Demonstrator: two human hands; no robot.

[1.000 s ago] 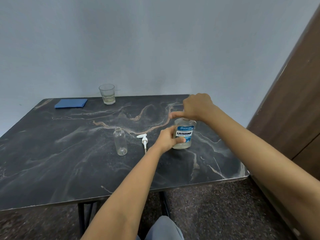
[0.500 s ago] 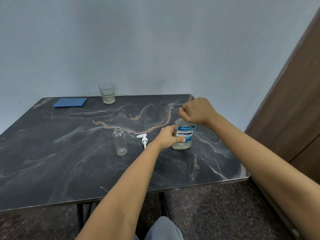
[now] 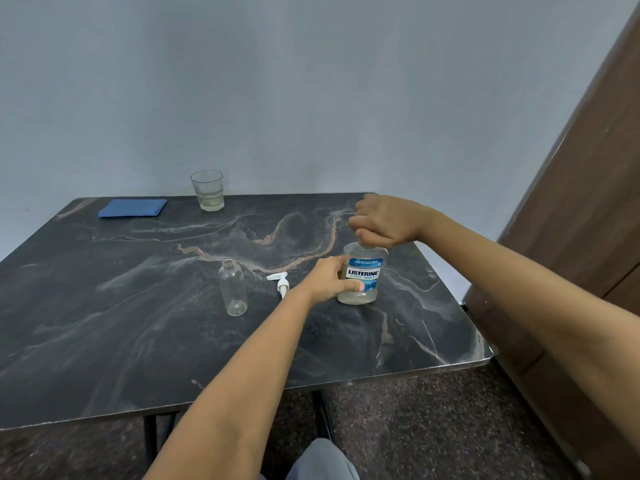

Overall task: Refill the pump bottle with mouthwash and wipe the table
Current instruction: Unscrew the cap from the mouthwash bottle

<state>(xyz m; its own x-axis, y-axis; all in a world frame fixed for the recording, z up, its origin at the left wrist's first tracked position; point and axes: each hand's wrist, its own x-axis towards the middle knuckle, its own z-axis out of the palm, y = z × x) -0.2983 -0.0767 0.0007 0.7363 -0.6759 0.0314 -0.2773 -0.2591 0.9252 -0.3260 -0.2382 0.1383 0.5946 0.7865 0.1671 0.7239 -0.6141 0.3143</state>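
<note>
While left hand (image 3: 332,278) grips the mouthwash bottle (image 3: 363,275) body, centre-right on the tabletop (image 3: 138,323), right hand (image 3: 384,220) is curled over its cap, probably twisting; the cap itself is hidden. Risk: grip slips under torque, bottle tips and spills, or knocks the pump head (image 3: 281,282) lying just left. Pump bottle (image 3: 233,287) stands open and empty, further left. Count: two bottles, one pump head; far back one glass (image 3: 207,190), one blue cloth (image 3: 133,207), upper left.
</note>
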